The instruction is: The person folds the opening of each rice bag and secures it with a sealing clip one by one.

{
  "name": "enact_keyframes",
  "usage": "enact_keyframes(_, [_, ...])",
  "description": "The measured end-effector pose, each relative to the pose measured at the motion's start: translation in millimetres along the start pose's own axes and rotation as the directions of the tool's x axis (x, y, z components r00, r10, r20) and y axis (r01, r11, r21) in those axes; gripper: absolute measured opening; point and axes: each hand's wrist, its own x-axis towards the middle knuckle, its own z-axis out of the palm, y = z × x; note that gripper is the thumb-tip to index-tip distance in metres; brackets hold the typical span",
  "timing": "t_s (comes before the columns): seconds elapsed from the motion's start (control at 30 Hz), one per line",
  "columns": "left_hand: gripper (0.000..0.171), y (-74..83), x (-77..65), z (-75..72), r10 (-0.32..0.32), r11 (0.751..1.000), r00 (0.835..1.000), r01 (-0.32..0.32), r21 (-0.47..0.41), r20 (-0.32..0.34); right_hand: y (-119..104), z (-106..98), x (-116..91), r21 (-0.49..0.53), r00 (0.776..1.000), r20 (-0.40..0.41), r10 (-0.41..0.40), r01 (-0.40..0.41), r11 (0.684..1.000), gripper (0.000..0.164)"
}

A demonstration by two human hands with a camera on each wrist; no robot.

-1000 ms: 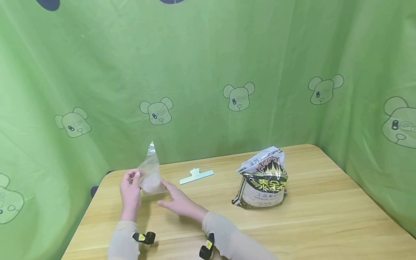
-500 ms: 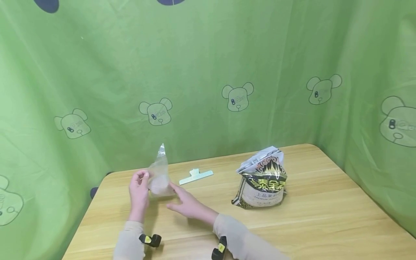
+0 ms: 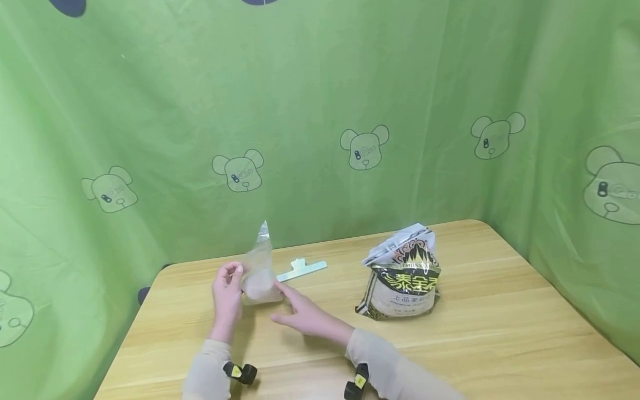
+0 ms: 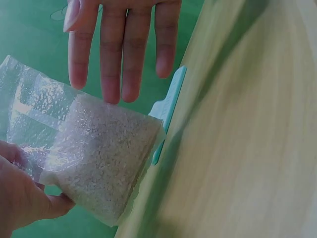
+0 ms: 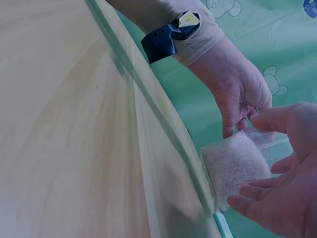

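A small clear plastic bag of rice (image 3: 259, 285) is upright over the left part of the table, its unfilled top rising to a point. My left hand (image 3: 227, 294) pinches the bag's left edge between thumb and curled fingers. On the other side, my right hand (image 3: 307, 315) has its fingers straight along the bag, fingertips against it or very close. Grains fill the lower part of the bag, as the left wrist view shows. Whether its base touches the table is unclear. Just behind and right of it lies a pale turquoise bag clip (image 3: 302, 270).
A larger printed rice bag (image 3: 406, 286), its white top folded over, stands on the right of the wooden table (image 3: 490, 344). Green curtain (image 3: 300, 100) with bear faces hangs behind and at both sides.
Both hands have moved right together with the small rice bag, which is now closer to the clip. The clip and the larger rice bag have stayed in place.
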Motion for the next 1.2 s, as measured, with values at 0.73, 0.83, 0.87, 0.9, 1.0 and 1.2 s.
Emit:
enact_keyframes(0.73, [0.011, -13.3, -18.2, 30.4, -0.07, 0.997, 0.995, 0.072, -0.023, 0.074, 23, -28, -32, 0.004, 0.998, 0.059, 0.024, -0.024, 1.0, 0.082])
enact_keyframes(0.83, [0.01, -15.3, -20.5, 34.0, -0.076, 0.997, 0.994, 0.079, -0.028, 0.08, 25, -32, -36, 0.003, 0.998, 0.062, 0.024, -0.025, 1.0, 0.082])
enact_keyframes(0.87, [0.011, -15.7, -21.4, 35.3, -0.079, 0.996, 0.994, 0.082, -0.03, 0.082, 26, -34, -38, 0.004, 0.998, 0.062, 0.026, -0.026, 1.0, 0.082])
enact_keyframes(0.9, [0.011, -15.9, -22.3, 36.6, -0.08, 0.996, 0.993, 0.083, -0.033, 0.084, 27, -35, -39, 0.006, 0.998, 0.062, 0.028, -0.028, 1.0, 0.081])
enact_keyframes(1.0, [0.01, -15.7, -25.3, 39.6, -0.09, 0.994, 0.991, 0.095, -0.047, 0.095, 30, -38, -43, 0.007, 0.998, 0.06, 0.033, -0.034, 0.999, 0.081])
enact_keyframes(1.2, [0.008, -15.0, -29.6, 45.0, -0.104, 0.992, 0.986, 0.113, -0.064, 0.128, 34, -45, -51, -0.014, 0.998, 0.053, 0.03, -0.029, 0.999, 0.078])
